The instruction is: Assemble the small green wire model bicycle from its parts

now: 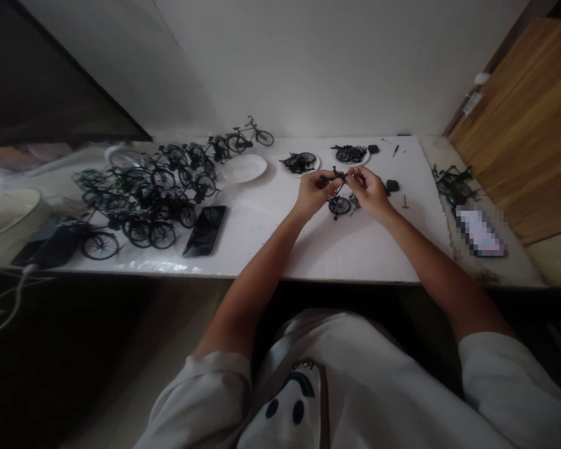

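Note:
Over the white board, a small black model bicycle [340, 205] is held up between my two hands, its spoked wheel hanging below my fingers. My left hand [314, 192] pinches the bicycle's dark frame from the left. On the right, my right hand [366, 189] has its thumb and fingers closed on the same bicycle's upper part; the fingertips hide the exact spot. Behind my hands, one white plate [316, 168] bears black wheels and parts, and another plate [365, 158] carries more black parts.
Several finished-looking model bicycles [140, 193] crowd the left side, near an unused white plate [245, 168] and a black phone [206, 231]. A small T-shaped tool [405, 202] and dark green blocks [392, 186] lie right of my hands. Another phone [480, 232] is at the far right.

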`<state>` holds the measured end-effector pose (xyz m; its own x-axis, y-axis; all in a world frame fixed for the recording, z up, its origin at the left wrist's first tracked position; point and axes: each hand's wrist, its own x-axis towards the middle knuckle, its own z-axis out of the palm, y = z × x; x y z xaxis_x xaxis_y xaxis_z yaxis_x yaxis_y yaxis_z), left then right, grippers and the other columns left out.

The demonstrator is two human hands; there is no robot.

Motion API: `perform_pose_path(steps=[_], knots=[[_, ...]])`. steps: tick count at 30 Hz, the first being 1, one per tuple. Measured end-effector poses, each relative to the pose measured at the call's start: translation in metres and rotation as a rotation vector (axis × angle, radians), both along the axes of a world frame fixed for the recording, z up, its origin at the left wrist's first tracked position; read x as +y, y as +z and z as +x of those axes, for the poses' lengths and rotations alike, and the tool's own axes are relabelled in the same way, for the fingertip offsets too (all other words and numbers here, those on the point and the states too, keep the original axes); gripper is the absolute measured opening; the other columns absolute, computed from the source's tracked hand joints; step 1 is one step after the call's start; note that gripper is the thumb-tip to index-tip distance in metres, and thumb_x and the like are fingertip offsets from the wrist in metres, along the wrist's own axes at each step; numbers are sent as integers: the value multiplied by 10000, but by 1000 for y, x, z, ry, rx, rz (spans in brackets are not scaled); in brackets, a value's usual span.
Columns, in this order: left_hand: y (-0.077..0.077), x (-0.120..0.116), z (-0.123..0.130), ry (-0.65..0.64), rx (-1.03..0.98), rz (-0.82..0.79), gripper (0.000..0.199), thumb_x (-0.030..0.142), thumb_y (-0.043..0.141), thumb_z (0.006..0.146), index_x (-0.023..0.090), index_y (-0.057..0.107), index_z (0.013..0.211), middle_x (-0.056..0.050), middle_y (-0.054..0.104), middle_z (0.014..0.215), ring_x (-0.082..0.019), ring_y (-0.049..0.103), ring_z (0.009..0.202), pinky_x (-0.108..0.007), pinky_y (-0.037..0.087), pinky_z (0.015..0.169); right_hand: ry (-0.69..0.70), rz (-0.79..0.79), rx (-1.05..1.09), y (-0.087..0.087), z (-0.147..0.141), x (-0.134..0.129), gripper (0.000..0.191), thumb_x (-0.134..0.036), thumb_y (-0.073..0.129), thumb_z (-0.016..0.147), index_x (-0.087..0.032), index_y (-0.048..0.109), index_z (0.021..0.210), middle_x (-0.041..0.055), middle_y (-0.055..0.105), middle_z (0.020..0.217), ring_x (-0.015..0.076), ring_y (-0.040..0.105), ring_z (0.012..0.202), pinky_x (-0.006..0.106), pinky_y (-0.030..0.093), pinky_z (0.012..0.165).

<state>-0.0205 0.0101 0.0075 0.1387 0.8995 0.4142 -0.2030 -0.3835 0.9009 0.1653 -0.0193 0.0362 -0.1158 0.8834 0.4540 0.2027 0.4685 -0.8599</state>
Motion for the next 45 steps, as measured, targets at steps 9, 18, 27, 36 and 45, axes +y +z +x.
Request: perform_pose_path(steps=[9, 18, 27, 36, 45], knots=[[0, 0, 1, 20, -2, 2, 600, 693, 1002, 662, 171, 823, 898, -112, 854, 1031, -102, 646, 647, -263, 557, 581, -40, 68, -37, -1, 2, -1, 664, -919, 698, 867, -268, 686, 998, -41, 342, 710, 174, 328, 656, 348, 309, 646], [2, -1, 2, 9, -26, 0, 627, 705, 1004, 652, 155, 808, 881, -97, 838, 988, -88, 641, 636, -241, 550, 571, -86, 144, -92, -6, 1, -1, 633, -890, 613, 950, -265, 666, 1032, -36, 393, 727, 180, 385, 670, 343, 387, 659], [0, 0, 4, 6, -25, -2, 616, 692, 1016, 642, 158, 834, 887, -68, 819, 879, -80, 631, 593, -223, 546, 546, -24, 197, -156, -15, 3, 8, 573, -845, 511, 1030, -276, 565, 1067, 34, 595, 899, 203, 511, 742, 389, 527, 734], [-2, 1, 3, -2, -25, 11, 581, 668, 1010, 669, 162, 839, 899, -80, 844, 947, -68, 636, 597, -210, 550, 555, 3, 207, -174, -21, 7, 14, 508, -778, 493, 1072, -276, 555, 1102, 35, 610, 922, 212, 546, 767, 415, 546, 775], [-1, 0, 3, -17, -34, -4, 585, 664, 1021, 659, 160, 840, 896, -81, 844, 955, -67, 636, 597, -209, 561, 550, 23, 216, -207, -21, 10, 15, 497, -770, 472, 1084, -282, 559, 1121, 50, 631, 982, 227, 587, 832, 417, 557, 807]])
